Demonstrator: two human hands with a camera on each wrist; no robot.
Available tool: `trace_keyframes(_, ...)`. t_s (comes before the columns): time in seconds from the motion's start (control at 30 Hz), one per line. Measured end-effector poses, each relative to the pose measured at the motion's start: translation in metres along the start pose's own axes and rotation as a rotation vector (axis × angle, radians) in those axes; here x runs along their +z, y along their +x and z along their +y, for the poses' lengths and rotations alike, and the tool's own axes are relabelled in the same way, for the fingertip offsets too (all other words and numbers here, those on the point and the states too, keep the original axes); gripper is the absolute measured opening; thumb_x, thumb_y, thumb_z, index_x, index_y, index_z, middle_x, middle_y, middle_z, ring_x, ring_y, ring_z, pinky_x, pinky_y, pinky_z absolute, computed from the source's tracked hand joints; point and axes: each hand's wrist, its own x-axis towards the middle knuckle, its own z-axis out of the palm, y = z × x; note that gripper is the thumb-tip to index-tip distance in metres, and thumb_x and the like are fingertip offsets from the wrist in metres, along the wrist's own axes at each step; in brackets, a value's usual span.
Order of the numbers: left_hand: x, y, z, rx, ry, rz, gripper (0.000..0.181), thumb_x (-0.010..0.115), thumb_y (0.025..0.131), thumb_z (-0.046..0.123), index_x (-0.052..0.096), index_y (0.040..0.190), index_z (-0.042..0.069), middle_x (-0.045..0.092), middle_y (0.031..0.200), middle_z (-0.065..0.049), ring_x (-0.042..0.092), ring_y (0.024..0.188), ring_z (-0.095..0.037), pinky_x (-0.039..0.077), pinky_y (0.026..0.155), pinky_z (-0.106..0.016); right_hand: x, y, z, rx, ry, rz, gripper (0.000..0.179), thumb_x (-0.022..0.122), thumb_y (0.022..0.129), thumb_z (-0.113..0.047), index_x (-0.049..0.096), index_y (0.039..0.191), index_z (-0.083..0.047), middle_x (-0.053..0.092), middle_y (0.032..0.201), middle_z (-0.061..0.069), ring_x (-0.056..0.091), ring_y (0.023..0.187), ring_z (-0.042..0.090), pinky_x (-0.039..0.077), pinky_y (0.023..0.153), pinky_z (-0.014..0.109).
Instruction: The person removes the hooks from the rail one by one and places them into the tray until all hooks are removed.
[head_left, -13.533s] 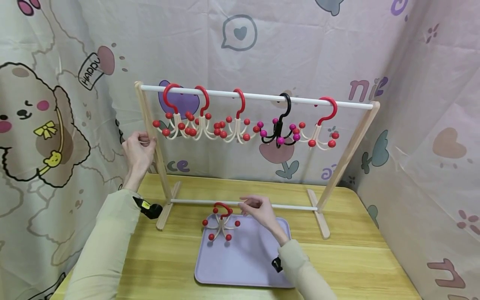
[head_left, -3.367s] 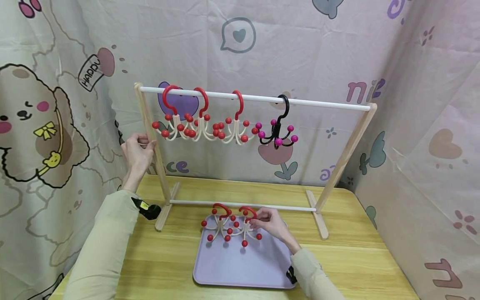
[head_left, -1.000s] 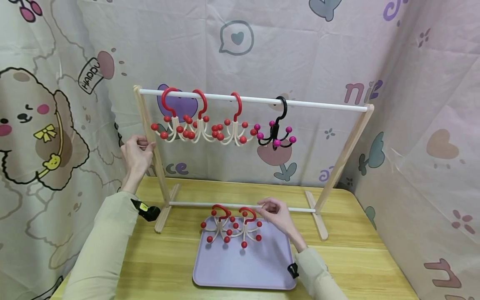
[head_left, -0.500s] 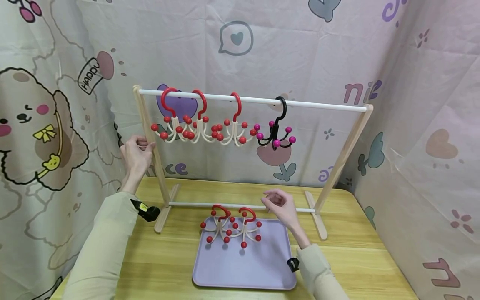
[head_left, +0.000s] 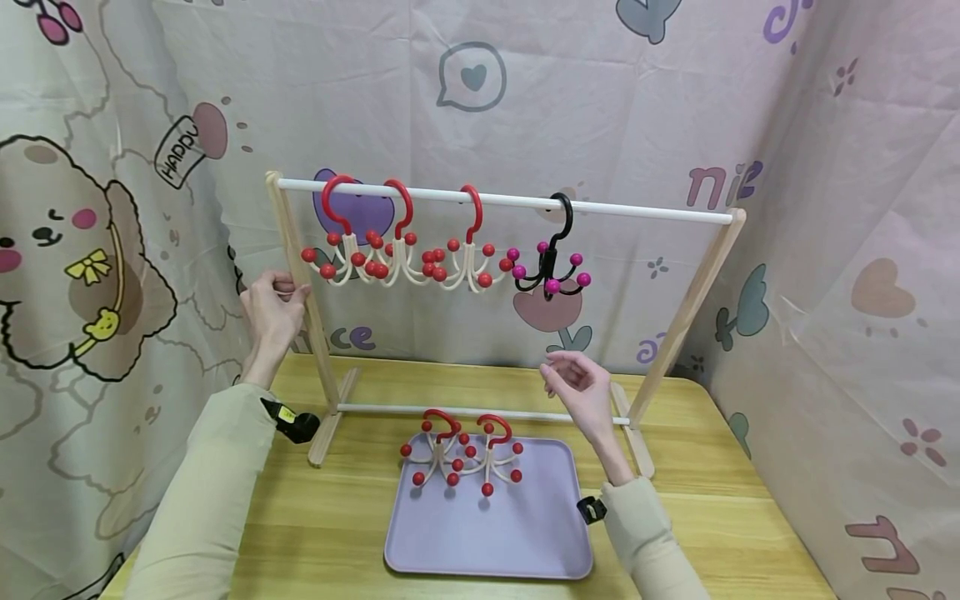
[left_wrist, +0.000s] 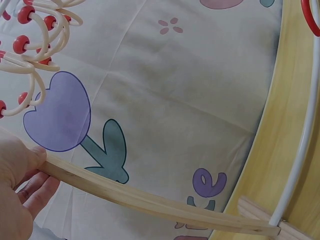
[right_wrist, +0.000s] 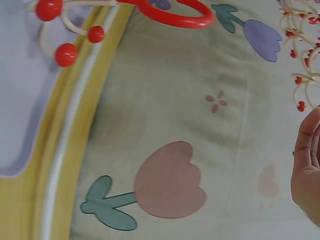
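Observation:
My left hand [head_left: 273, 312] grips the left wooden post [left_wrist: 140, 198] of a hanging rack, thumb and fingers around it. My right hand [head_left: 583, 392], empty with loosely bent fingers, is in the air in front of the rack's lower right part. Two octopus-shaped hangers, one at left [head_left: 440, 452] and one at right [head_left: 491, 457], sit side by side at the back of the lilac tray [head_left: 487, 550]; each has a red hook and cream arms tipped with red balls. Hanging from the white top bar [head_left: 645, 212] are three similar red-hooked hangers [head_left: 477, 217] and a black one [head_left: 550, 262] with magenta balls.
A low white crossbar [head_left: 390, 408] joins the rack's wooden feet [head_left: 637, 454] behind the tray. The rack stands on a wood-grain table [head_left: 697, 517]. Patterned cloth [head_left: 480, 117] hangs close behind and on both sides.
A red-hooked hanger has gone from the top bar's right end to the tray. My right hand has let go of it and risen to the right. My left hand stays on the post.

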Motion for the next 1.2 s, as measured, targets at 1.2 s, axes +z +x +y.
trace_keyframes(1.2,0.0,0.001,-0.001,0.016,0.02,0.014,0.028,0.069,0.095,0.017,0.067,0.111,-0.006,0.072,0.103,-0.025,0.049,0.071,0.0,0.035,0.064,-0.012,-0.001,0.072,-0.068,-0.121,-0.098,0.18,0.025,0.07,0.088,0.005,0.064,0.11,0.014,0.071,0.078,-0.011,0.064,0.059,0.004,0.055,0.058,0.02)
